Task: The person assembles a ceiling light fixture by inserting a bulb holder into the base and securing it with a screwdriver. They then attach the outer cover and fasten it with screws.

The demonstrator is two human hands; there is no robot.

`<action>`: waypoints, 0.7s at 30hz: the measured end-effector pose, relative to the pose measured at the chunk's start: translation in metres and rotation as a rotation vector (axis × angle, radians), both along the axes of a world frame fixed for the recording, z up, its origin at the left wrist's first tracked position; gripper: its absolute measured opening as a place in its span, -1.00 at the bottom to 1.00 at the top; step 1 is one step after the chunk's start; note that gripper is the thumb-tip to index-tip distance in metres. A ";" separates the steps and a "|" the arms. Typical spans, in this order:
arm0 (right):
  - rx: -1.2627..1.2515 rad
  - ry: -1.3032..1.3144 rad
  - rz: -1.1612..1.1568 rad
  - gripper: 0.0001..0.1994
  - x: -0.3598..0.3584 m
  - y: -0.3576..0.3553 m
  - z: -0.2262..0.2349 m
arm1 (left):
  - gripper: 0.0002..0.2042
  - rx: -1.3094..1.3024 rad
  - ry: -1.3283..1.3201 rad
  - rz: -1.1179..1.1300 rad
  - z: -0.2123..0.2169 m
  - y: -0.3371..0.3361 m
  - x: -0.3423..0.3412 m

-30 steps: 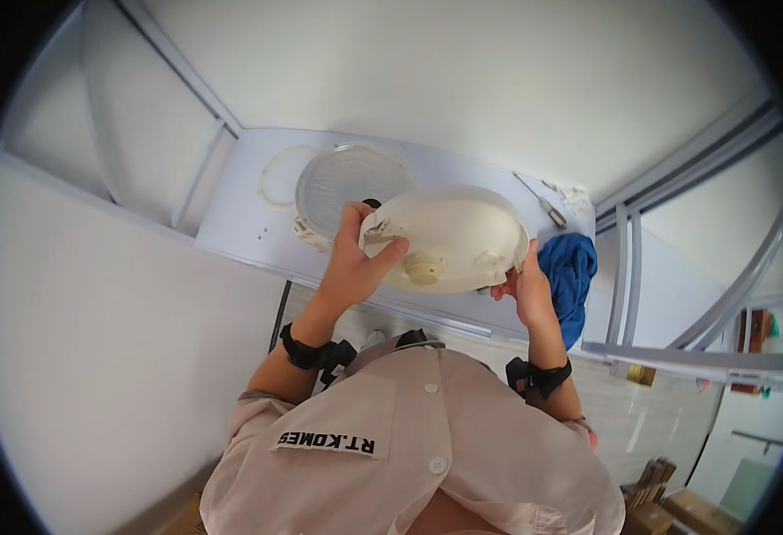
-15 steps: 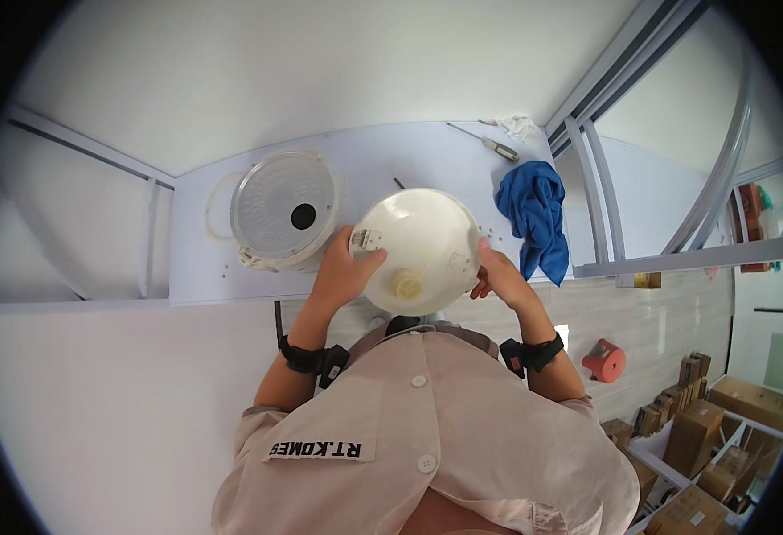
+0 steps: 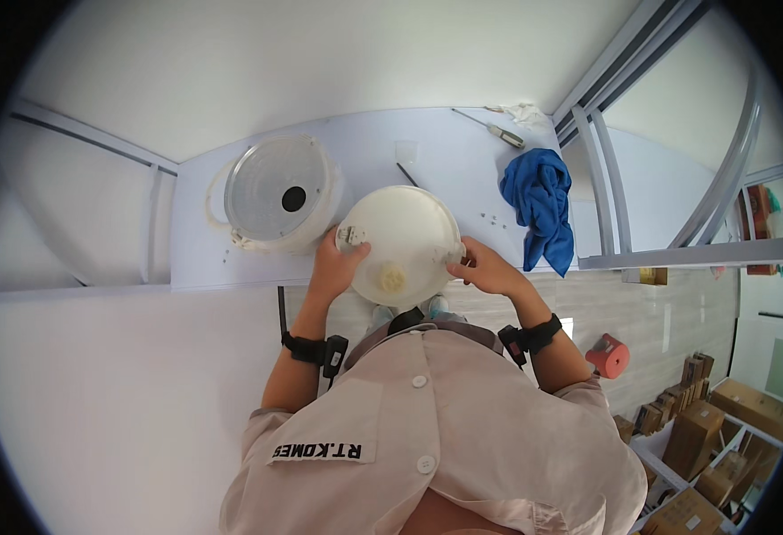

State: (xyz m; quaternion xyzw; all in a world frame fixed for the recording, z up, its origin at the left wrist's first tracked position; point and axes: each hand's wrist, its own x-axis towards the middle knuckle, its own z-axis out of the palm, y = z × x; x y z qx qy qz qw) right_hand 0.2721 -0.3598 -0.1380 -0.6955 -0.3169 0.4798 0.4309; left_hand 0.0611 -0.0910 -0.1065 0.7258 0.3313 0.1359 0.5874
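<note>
A round white cover (image 3: 400,227) spans the space between my hands at the bench's front edge. It has a yellowish round piece (image 3: 394,276) near its lower side and a small fitting on its left side. My left hand (image 3: 336,266) grips the left rim, thumb over the top by that fitting; its other fingers are mostly hidden underneath. At the right rim, my right hand (image 3: 487,267) pinches the edge with thumb and curled fingers. To the left stands a round white appliance (image 3: 274,192) with a translucent top and a black circle.
A blue cloth (image 3: 538,201) lies at the bench's right end, with several small screws (image 3: 493,219) beside it. Behind are a screwdriver (image 3: 505,135) and crumpled white material (image 3: 527,113). A thin dark rod (image 3: 406,174) lies behind the cover. Metal framing (image 3: 596,178) bounds the right side.
The cover has shifted slightly left, and its shiny highlight has faded. My right hand has moved left, its fingers now curled closer on the rim. My left hand keeps its grip.
</note>
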 end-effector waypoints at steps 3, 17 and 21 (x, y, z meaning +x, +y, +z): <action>-0.037 -0.036 -0.035 -0.46 0.004 0.007 0.015 | -0.56 0.072 -0.011 0.107 -0.001 0.006 -0.005; -0.082 -0.778 -0.229 -0.40 -0.004 0.048 0.000 | -0.54 0.041 -0.026 0.299 -0.040 0.010 -0.026; -0.185 -0.772 -0.131 -0.42 -0.001 0.055 -0.012 | -0.53 -0.012 -0.012 0.319 -0.043 0.000 -0.018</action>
